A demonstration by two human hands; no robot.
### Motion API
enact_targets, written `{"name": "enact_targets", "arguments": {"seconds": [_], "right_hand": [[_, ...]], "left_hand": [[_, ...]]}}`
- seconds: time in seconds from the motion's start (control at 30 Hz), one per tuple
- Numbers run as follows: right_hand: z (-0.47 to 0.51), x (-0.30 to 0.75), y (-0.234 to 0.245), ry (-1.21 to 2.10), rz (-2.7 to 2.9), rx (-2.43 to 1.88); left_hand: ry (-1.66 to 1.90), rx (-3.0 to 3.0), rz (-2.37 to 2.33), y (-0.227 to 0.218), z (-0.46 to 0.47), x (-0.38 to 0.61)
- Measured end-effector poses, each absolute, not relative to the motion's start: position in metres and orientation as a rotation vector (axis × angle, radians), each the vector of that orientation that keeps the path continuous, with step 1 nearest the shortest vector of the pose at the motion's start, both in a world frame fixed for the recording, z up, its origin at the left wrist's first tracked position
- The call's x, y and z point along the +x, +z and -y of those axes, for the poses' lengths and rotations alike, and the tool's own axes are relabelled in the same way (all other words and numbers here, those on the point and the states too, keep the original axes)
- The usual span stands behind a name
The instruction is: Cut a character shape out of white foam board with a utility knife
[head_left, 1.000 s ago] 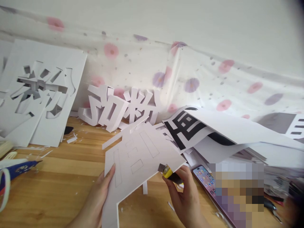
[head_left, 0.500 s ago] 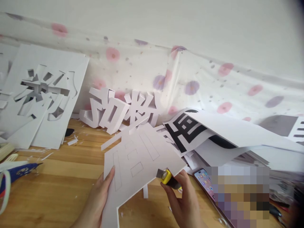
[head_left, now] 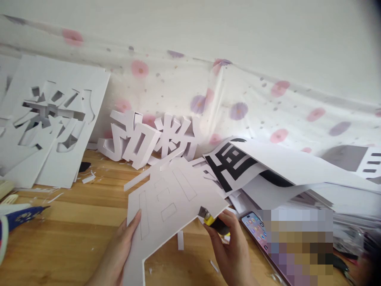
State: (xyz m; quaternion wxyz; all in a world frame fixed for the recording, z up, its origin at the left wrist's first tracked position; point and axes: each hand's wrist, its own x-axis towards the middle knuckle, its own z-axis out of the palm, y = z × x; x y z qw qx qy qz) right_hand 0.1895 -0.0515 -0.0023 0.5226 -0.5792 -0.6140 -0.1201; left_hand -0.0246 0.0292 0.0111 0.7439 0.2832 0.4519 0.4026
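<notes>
My left hand [head_left: 120, 246] grips the left edge of a white foam board [head_left: 181, 198], its thumb lying on the face. Pencil-drawn rectangles mark the board, which is tilted up above the table. In my right hand [head_left: 230, 246] is a yellow and black utility knife [head_left: 214, 222], fingers closed round its body. Its blade end shows near the board's lower right edge; whether the blade touches the board I cannot tell. A narrow white strip [head_left: 180, 240] lies on the wood below the board.
White three-dimensional letters [head_left: 143, 139] stand behind the board. Sheets with cut-out shapes [head_left: 56, 131] lean at left, above a blue glue gun [head_left: 25, 217]. Paper with a black printed character [head_left: 232, 163] and a phone [head_left: 257, 230] lie at right. Scraps litter the wooden table [head_left: 74, 222].
The knife has turned slightly in my right hand, its blade end now higher against the board's edge. The board has shifted a little left in view. Both hands keep their hold.
</notes>
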Motion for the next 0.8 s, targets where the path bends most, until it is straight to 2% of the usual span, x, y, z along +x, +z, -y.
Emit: {"name": "enact_targets", "arguments": {"seconds": [0.3,0.57,0.8], "right_hand": [[0.051,0.185,-0.016,-0.22,1.367,-1.413],[0.065,0.19,-0.006,0.27,1.586,-1.312],[0.062,0.189,-0.003,0.188,1.583,-1.363]], "left_hand": [[0.895,0.599,-0.982,0.011,-0.028,-0.024],[0.966,0.595,-1.102,0.021,-0.037,-0.024],[0.97,0.588,-1.091,0.021,-0.036,-0.026]]}}
